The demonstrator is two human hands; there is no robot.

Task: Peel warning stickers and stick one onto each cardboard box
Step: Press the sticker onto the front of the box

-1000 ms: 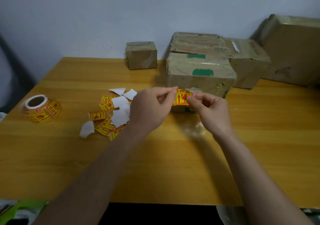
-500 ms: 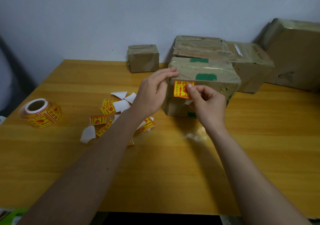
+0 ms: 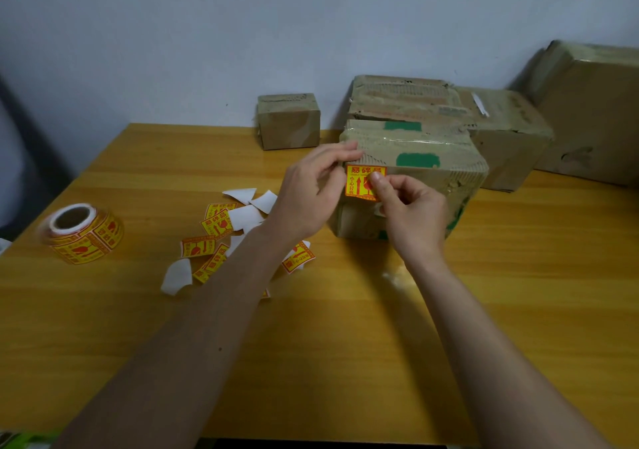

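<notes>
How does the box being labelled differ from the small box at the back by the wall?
The near box is larger than the small box. The near box bears green patches and a yellow warning sticker, pressed by the right hand; the small box shows neither and is untouched. Both are worn brown cardboard on the table.

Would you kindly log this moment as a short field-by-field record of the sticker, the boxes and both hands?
sticker: yellow warning sticker lies on the front face of the nearest box
right hand: right hand presses its thumb on the sticker
left hand: left hand rests fingers on the box's top left edge
other boxes: small box by the wall shows no sticker
supplies: sticker roll and loose stickers on the table
</notes>
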